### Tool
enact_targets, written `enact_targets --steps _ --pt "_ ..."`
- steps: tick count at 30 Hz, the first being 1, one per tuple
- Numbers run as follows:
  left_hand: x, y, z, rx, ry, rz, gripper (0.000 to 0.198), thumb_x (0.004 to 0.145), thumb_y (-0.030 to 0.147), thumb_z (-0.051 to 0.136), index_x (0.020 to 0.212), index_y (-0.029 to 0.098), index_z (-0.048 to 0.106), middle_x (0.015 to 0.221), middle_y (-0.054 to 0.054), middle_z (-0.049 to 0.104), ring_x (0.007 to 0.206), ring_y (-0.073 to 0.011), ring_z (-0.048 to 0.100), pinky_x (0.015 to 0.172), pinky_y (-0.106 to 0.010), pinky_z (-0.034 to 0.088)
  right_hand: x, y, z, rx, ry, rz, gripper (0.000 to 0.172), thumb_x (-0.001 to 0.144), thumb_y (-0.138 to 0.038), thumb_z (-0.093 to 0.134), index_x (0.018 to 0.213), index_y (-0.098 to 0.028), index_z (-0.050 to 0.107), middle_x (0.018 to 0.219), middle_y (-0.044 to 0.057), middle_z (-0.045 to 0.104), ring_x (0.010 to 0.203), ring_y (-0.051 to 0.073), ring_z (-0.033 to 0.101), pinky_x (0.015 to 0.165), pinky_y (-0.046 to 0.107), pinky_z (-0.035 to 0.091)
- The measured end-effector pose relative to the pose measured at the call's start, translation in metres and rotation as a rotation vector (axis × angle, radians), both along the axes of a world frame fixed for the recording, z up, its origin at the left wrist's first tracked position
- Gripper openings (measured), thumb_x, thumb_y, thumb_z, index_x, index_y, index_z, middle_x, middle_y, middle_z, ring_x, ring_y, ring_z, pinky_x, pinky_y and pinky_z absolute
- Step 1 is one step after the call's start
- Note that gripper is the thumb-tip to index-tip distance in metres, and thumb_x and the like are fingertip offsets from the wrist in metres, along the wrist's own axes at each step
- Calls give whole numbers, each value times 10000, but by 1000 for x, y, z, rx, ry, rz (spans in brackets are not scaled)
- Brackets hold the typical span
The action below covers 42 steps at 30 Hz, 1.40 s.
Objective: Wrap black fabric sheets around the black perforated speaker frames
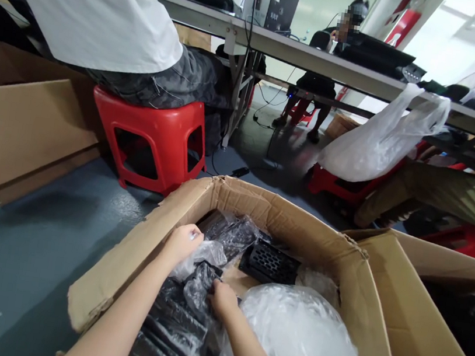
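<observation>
Both my hands are inside an open cardboard box point(294, 216). My left hand point(184, 244) is closed on the clear plastic bag point(204, 256) by the box's left wall. Lower and to the right, my right hand point(223, 301) has its fingers closed on a black part in clear plastic wrap point(200, 290); its exact kind is hidden by the film. More black wrapped parts point(175, 325) lie in rows beneath. A black part with a honeycomb grille point(272, 262) rests bare beyond my right hand. A large, full translucent white bag point(298, 340) fills the box's right side.
A person in a white shirt sits on a red stool point(150, 136) beyond the box. Cardboard boxes stand at left point(27, 131) and right point(416, 321). A white plastic bag point(370, 141) hangs from the long workbench point(312, 56). Other people sit farther off.
</observation>
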<state>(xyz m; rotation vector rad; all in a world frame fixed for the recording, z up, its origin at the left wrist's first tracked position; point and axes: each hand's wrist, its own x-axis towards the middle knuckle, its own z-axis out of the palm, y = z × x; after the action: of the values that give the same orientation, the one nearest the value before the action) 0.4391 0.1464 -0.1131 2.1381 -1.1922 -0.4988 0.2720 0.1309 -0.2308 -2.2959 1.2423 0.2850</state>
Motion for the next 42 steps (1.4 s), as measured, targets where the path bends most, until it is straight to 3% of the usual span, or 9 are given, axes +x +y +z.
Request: enact_targets --steps 4,7,13,19,24,29,33,36,42 --pt "0 1 1 -35 -6 51 390 752 422 375 489 180 532 496 -23 568 535 -158 526 552 -251 364 -11 -5 -2 -77 -18 -50 286 698 -199 590 977 -151 556 1031 156 579 1005 273 522 782 352 423" --pt "1 1 -1 -48 14 44 339 738 385 396 518 182 554 530 -29 601 555 -168 550 561 -255 382 -15 -8 -5 -99 -89 -119 311 698 -158 564 1007 -143 531 1071 171 550 1040 286 488 818 384 397" --pt "5 2 -1 -105 56 33 210 699 319 468 724 182 625 798 -60 687 785 -205 612 739 -278 437 -33 -29 -4 54 -432 -258 53 656 -173 573 677 -202 535 702 34 619 728 220 587 697 323 432" --pt "-13 2 4 -199 212 13 373 773 477 393 779 172 607 761 -67 666 740 -203 605 700 -293 448 -42 -73 17 89 -929 -696 270 775 -454 364 833 -203 447 744 33 594 697 162 587 648 274 461" --pt "-49 0 -7 -187 293 -244 654 557 431 678 1127 162 504 1072 -111 612 979 -240 560 861 -340 418 -11 -56 26 250 -1224 -958 333 710 -522 440 835 -225 357 643 -13 552 551 127 561 513 236 457" --pt "-40 -4 -12 -302 387 -80 360 773 453 400 843 164 603 798 -61 664 810 -222 596 761 -329 447 7 -34 44 474 -1397 -956 452 599 -482 613 892 -236 373 828 16 608 715 159 608 616 272 490" --pt "-20 -6 -5 -255 475 19 390 703 532 459 679 173 610 608 -17 613 668 -207 571 644 -294 443 -24 -59 62 572 -1462 -910 522 691 -616 436 1055 -243 422 1035 55 604 856 185 609 694 307 488" --pt "-20 -9 -6 -215 550 -18 419 620 570 537 548 159 585 497 -6 554 562 -186 540 569 -282 428 -56 -78 68 626 -1343 -807 544 642 -613 509 1018 -221 508 963 64 641 850 211 613 653 301 484" --pt "-18 -14 -11 -244 678 49 571 678 620 411 841 110 610 608 -58 612 535 -183 552 502 -291 431 -87 -86 57 600 -1146 -730 455 531 -513 674 824 -178 580 688 49 649 633 200 613 539 289 462"
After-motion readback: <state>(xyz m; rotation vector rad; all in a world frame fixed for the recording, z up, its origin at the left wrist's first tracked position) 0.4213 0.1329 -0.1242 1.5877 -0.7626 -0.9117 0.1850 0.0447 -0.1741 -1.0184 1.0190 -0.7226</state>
